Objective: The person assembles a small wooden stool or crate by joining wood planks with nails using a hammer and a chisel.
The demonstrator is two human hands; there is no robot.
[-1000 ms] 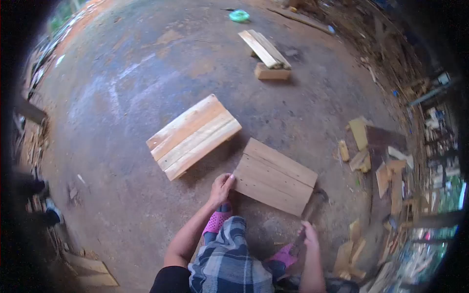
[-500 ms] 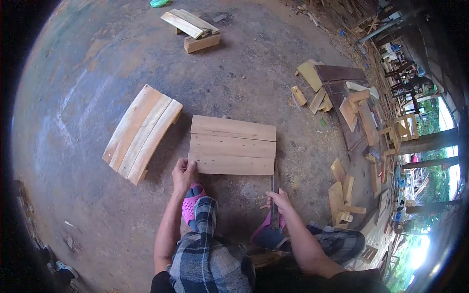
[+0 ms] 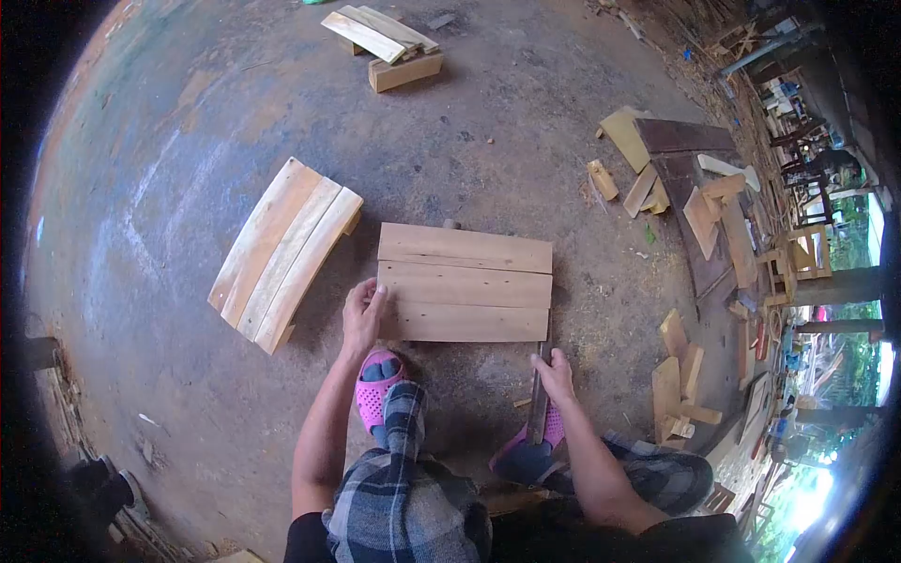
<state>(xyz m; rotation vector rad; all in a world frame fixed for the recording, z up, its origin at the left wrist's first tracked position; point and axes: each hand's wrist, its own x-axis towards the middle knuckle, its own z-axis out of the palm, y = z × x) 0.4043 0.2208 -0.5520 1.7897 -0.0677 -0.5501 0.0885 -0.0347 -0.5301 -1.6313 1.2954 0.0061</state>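
Observation:
A panel of three wooden planks [image 3: 465, 286] lies flat on the floor in front of me. My left hand [image 3: 361, 314] is closed at the panel's lower left edge, thumb by the rim; its fingertips are partly hidden. In my right hand [image 3: 556, 378] is a long, dark flat bar [image 3: 538, 413]. It runs from beside the panel's lower right corner down toward my right foot. I cannot make out whether it is metal or wood. To the left rests a second panel of joined planks [image 3: 284, 255], tilted and raised on cross pieces.
Short boards [image 3: 375, 33] lie stacked on a block at the far end. Right of me are wood offcuts [image 3: 668, 380], a dark brown board [image 3: 690, 137] and more scraps. My feet in pink clogs [image 3: 372, 399] stand close below the panel.
The view has shifted, so most things appear farther right. My left hand has slid up along the panel's left edge. My right hand sits higher along the dark bar, nearer the panel.

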